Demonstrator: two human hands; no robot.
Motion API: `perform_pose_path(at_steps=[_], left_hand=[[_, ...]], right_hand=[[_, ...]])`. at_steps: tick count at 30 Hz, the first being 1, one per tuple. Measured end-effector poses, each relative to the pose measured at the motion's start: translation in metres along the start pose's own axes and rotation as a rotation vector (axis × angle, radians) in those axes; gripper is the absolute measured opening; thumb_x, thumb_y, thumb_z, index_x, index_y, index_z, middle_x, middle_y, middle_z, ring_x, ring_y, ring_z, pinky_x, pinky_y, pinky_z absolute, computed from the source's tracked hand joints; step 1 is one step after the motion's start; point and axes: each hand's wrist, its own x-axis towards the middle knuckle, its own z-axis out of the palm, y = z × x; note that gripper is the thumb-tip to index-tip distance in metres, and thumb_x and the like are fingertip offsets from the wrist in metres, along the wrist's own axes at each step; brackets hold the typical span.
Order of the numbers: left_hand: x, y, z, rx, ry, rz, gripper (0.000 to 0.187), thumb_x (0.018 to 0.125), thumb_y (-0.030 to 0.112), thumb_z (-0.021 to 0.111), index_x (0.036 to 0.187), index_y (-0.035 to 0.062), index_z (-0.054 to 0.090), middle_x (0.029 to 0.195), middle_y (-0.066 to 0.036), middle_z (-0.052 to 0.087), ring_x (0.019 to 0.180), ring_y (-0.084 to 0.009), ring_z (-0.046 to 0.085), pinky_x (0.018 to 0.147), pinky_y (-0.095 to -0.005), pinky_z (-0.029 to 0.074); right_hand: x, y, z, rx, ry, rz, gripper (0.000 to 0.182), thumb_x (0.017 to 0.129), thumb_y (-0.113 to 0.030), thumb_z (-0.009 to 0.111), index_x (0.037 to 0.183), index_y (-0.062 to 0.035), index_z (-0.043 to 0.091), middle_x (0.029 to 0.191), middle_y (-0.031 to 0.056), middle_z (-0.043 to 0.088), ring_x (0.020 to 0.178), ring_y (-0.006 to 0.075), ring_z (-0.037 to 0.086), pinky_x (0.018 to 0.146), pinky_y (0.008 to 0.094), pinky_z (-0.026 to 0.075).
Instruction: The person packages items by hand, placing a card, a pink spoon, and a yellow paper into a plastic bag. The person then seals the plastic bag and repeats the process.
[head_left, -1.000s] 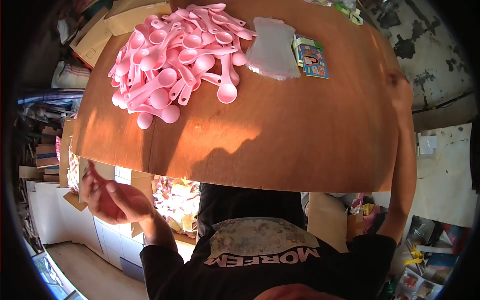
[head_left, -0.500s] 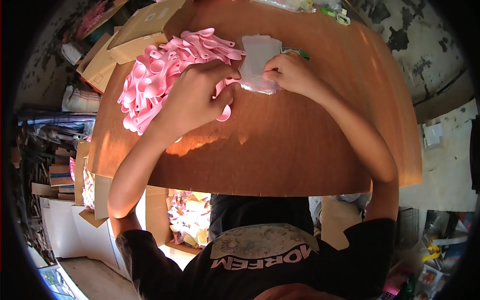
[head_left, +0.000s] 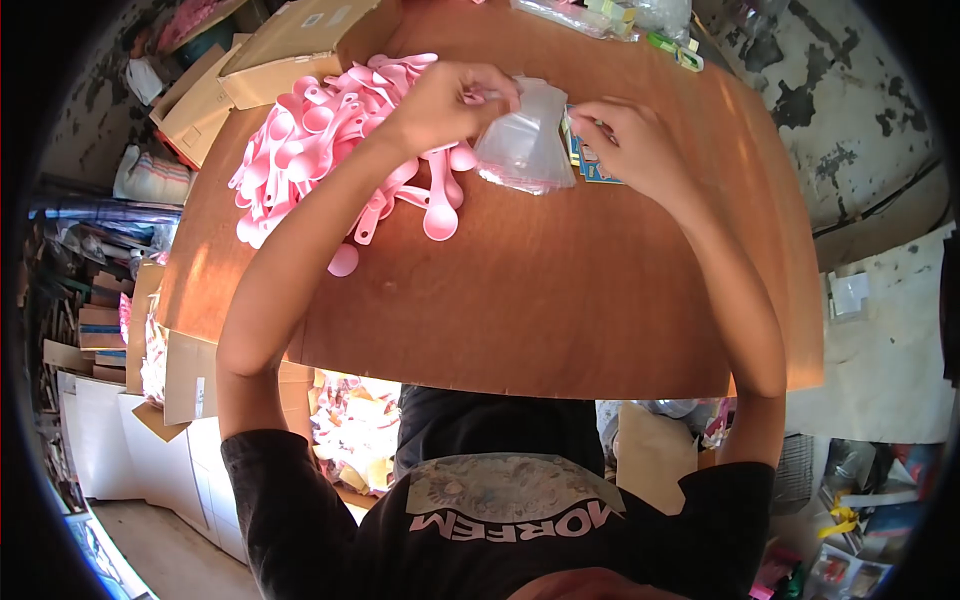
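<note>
My left hand (head_left: 452, 100) is closed in a pinch, its fingertips over the upper left edge of a stack of clear plastic bags (head_left: 528, 150). Whatever lies between those fingertips is hidden. To the right of the bags, my right hand (head_left: 632, 145) has its thumb and index finger bent and slightly apart at a small stack of blue printed cards (head_left: 590, 165), which it partly covers. A heap of pink measuring spoons (head_left: 300, 150) lies beside and under my left forearm. One spoon (head_left: 440, 215) rests at the heap's near edge.
Behind the heap sits a cardboard box (head_left: 300, 55). Plastic packs (head_left: 575, 18) and a green-and-white item (head_left: 676, 50) lie along the table's far edge. The brown table (head_left: 520, 300) has a rounded outline. Below it at left, an open carton holds wrapped pieces (head_left: 355, 425).
My left hand has moved up and right, from the spoons to the bags. My right hand has shifted right, off the bags to the cards, which now show more. The bags look fanned out.
</note>
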Motion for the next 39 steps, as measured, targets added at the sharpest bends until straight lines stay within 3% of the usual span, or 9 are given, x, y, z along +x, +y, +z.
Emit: perform_pose_path(at_steps=[5,8,11,15,18,21,28,36,39], left_hand=[[-0.010,0.017,-0.012,-0.456,0.260,-0.183,0.015,0.088,0.005,0.061,0.102,-0.0008,0.060,0.089,-0.006,0.068,0.087,-0.0110,0.065,0.078,-0.0244,0.050],[-0.027,0.044,-0.009,-0.455,0.408,-0.190,0.018,0.087,0.005,0.063,0.105,-0.0004,0.059,0.091,-0.007,0.068,0.087,-0.0105,0.064,0.078,-0.0248,0.051],[-0.044,0.061,-0.006,-0.639,0.439,-0.236,0.030,0.088,0.007,0.063,0.114,-0.0047,0.054,0.092,-0.011,0.068,0.071,-0.0153,0.068,0.050,-0.0260,0.054],[-0.061,0.066,-0.001,-0.693,0.440,-0.359,0.028,0.088,0.005,0.061,0.115,-0.0024,0.056,0.094,-0.010,0.070,0.078,-0.0110,0.066,0.060,-0.0215,0.052],[-0.064,0.065,0.003,-0.608,0.447,-0.352,0.026,0.088,0.005,0.061,0.113,-0.0022,0.058,0.093,-0.009,0.070,0.081,-0.0082,0.064,0.064,-0.0188,0.050],[-0.065,0.062,0.007,-0.547,0.405,-0.334,0.024,0.087,0.005,0.063,0.109,-0.0037,0.060,0.090,-0.006,0.070,0.078,-0.0055,0.062,0.062,-0.0179,0.048],[-0.063,0.080,0.027,-0.495,0.146,-0.322,0.027,0.085,0.001,0.066,0.111,-0.0049,0.061,0.094,-0.007,0.069,0.081,-0.0073,0.062,0.070,-0.0212,0.050],[-0.075,0.087,0.024,-0.265,0.131,-0.209,0.013,0.085,0.004,0.066,0.095,-0.0062,0.066,0.080,-0.002,0.063,0.071,-0.0035,0.054,0.054,-0.0211,0.043],[-0.076,0.088,0.024,-0.289,0.072,-0.235,0.018,0.083,-0.003,0.061,0.100,-0.0047,0.066,0.090,-0.006,0.067,0.083,-0.0090,0.061,0.078,-0.0255,0.049]], right_hand=[[-0.035,0.039,0.003,-0.306,-0.108,-0.141,0.046,0.076,-0.013,0.072,0.117,-0.0009,0.056,0.115,0.0157,0.059,0.099,0.0314,0.059,0.086,0.0391,0.047],[-0.038,0.034,0.003,-0.221,-0.105,-0.080,0.036,0.078,-0.010,0.070,0.110,0.0004,0.061,0.112,0.0162,0.061,0.095,0.0315,0.061,0.083,0.0379,0.049],[-0.037,0.049,0.002,-0.062,-0.074,-0.181,0.024,0.080,-0.009,0.068,0.101,0.0019,0.064,0.102,0.0151,0.064,0.089,0.0308,0.063,0.078,0.0368,0.050],[-0.038,0.047,-0.002,0.008,-0.023,-0.134,0.016,0.080,-0.008,0.067,0.093,0.0017,0.066,0.092,0.0143,0.066,0.080,0.0314,0.063,0.071,0.0374,0.050],[-0.045,0.022,-0.009,-0.273,0.258,-0.174,0.015,0.078,-0.009,0.069,0.091,-0.0014,0.067,0.081,0.0117,0.064,0.069,0.0255,0.062,0.063,0.0349,0.050],[-0.054,0.001,-0.013,0.167,0.706,-0.121,0.014,0.088,-0.014,0.065,0.091,-0.0003,0.066,0.071,0.0004,0.059,0.059,0.0040,0.049,0.051,0.0191,0.039],[-0.059,-0.058,-0.033,0.673,0.600,-0.120,0.021,0.090,-0.018,0.065,0.096,0.0024,0.065,0.078,-0.0024,0.060,0.063,0.0018,0.048,0.054,0.0172,0.039],[-0.061,-0.048,-0.032,0.540,0.303,-0.100,0.020,0.089,-0.019,0.065,0.088,0.0009,0.067,0.070,-0.0021,0.059,0.060,0.0022,0.046,0.052,0.0193,0.036],[-0.061,-0.049,-0.028,0.480,0.328,-0.088,0.021,0.089,-0.020,0.065,0.089,0.0006,0.067,0.070,-0.0025,0.058,0.060,0.0026,0.046,0.052,0.0190,0.036]])
